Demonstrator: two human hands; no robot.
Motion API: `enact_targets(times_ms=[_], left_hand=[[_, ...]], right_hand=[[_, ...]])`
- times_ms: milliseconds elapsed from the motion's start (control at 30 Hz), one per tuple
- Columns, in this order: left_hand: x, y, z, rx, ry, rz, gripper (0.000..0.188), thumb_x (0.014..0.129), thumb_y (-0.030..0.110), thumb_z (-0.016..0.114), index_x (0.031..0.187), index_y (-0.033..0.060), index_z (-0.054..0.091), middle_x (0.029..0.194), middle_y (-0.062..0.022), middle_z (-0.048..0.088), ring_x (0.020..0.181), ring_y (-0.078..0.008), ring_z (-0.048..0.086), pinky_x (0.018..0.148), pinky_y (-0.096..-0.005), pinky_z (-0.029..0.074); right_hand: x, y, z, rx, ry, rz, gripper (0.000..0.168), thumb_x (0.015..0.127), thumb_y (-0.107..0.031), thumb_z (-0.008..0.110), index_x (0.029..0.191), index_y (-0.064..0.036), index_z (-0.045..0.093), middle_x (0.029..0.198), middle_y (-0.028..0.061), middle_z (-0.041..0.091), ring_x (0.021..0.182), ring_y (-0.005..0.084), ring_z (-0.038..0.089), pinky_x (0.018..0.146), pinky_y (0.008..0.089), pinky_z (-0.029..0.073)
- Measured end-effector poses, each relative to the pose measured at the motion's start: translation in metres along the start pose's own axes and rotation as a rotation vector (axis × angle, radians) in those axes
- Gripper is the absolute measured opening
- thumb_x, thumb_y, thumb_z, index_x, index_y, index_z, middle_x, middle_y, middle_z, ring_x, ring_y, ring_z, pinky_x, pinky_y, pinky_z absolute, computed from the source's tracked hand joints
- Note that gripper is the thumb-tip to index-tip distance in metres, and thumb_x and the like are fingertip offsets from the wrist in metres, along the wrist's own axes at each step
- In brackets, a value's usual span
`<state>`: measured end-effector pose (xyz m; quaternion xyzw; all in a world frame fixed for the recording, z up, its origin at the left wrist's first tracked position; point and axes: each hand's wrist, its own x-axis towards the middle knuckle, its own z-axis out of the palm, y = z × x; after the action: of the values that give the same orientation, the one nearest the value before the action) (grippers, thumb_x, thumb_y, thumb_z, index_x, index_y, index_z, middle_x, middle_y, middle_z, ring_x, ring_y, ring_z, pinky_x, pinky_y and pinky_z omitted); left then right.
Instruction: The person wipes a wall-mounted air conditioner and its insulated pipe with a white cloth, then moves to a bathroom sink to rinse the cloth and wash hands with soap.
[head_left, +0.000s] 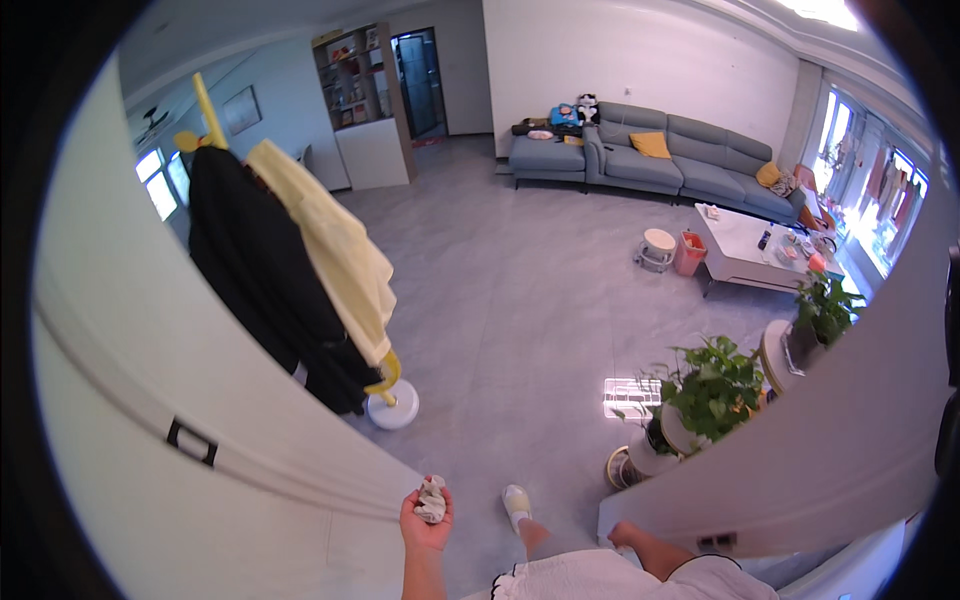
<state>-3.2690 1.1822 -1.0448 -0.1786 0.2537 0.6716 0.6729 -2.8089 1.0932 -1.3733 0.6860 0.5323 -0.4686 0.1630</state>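
My left hand (427, 530) is palm up at the bottom of the head view, its fingers curled around a crumpled off-white cloth or tissue (431, 501). It is beside the edge of the white wall on the left. My right hand (624, 535) is small and foreshortened, close to the end of the right-hand wall (675, 510). Its fingers are too blurred to show whether they hold anything. Between the hands, a foot in a pale slipper (516, 498) stands on the grey tiled floor (510, 337).
A yellow coat stand (210, 109) with black and cream garments is at left. Potted plants (712, 386) on a tiered stand flank the right wall. Farther off are a grey sofa (637, 161), a white coffee table (739, 244), a round stool (658, 241) and a pink bin (688, 259).
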Motion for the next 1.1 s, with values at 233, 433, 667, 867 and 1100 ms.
enact_targets(times_ms=[233, 433, 667, 867, 1100], left_hand=[[0.188, 0.036, 0.094, 0.051, 0.129, -0.041, 0.027, 0.089, 0.014, 0.045, 0.107, 0.0005, 0.060, 0.106, -0.0093, 0.067, 0.101, -0.0246, 0.063, 0.088, -0.0409, 0.054], [0.348, 0.075, 0.190, 0.099, 0.079, -0.019, 0.025, 0.088, 0.016, 0.049, 0.105, 0.0034, 0.063, 0.107, -0.0089, 0.068, 0.099, -0.0245, 0.065, 0.086, -0.0403, 0.056], [0.583, 0.088, 0.305, 0.063, 0.151, -0.054, 0.027, 0.090, 0.016, 0.044, 0.107, 0.0033, 0.061, 0.107, -0.0073, 0.068, 0.101, -0.0226, 0.065, 0.086, -0.0391, 0.055], [0.806, 0.082, 0.461, 0.109, 0.131, -0.147, 0.027, 0.091, 0.015, 0.043, 0.108, 0.0015, 0.059, 0.108, -0.0082, 0.067, 0.101, -0.0231, 0.064, 0.086, -0.0388, 0.056], [1.010, 0.038, 0.702, 0.200, 0.008, -0.196, 0.026, 0.093, 0.017, 0.045, 0.108, 0.0010, 0.059, 0.109, -0.0094, 0.067, 0.101, -0.0241, 0.064, 0.084, -0.0391, 0.057]], right_hand=[[0.117, -0.095, -0.103, 0.151, -0.064, 0.199, 0.021, 0.076, -0.025, 0.060, 0.072, -0.009, 0.074, 0.075, 0.0136, 0.070, 0.069, 0.0270, 0.068, 0.071, 0.0397, 0.054], [0.241, -0.257, -0.271, 0.100, 0.219, -0.155, 0.034, 0.084, -0.036, 0.059, 0.088, -0.005, 0.072, 0.075, 0.0104, 0.071, 0.071, 0.0220, 0.070, 0.072, 0.0382, 0.054], [0.359, -0.407, -0.507, 0.603, 0.350, -0.285, 0.033, 0.088, -0.032, 0.058, 0.100, -0.004, 0.070, 0.081, 0.0091, 0.072, 0.073, 0.0180, 0.070, 0.071, 0.0326, 0.054], [0.459, -0.388, -0.618, 0.364, 0.309, 0.099, 0.027, 0.088, -0.027, 0.056, 0.082, -0.006, 0.071, 0.068, 0.0060, 0.069, 0.065, 0.0174, 0.067, 0.066, 0.0340, 0.053], [0.524, -0.371, -0.691, 1.072, 0.379, 0.507, 0.026, 0.086, -0.018, 0.057, 0.070, 0.000, 0.068, 0.069, 0.0104, 0.070, 0.057, 0.0193, 0.067, 0.051, 0.0340, 0.055]])
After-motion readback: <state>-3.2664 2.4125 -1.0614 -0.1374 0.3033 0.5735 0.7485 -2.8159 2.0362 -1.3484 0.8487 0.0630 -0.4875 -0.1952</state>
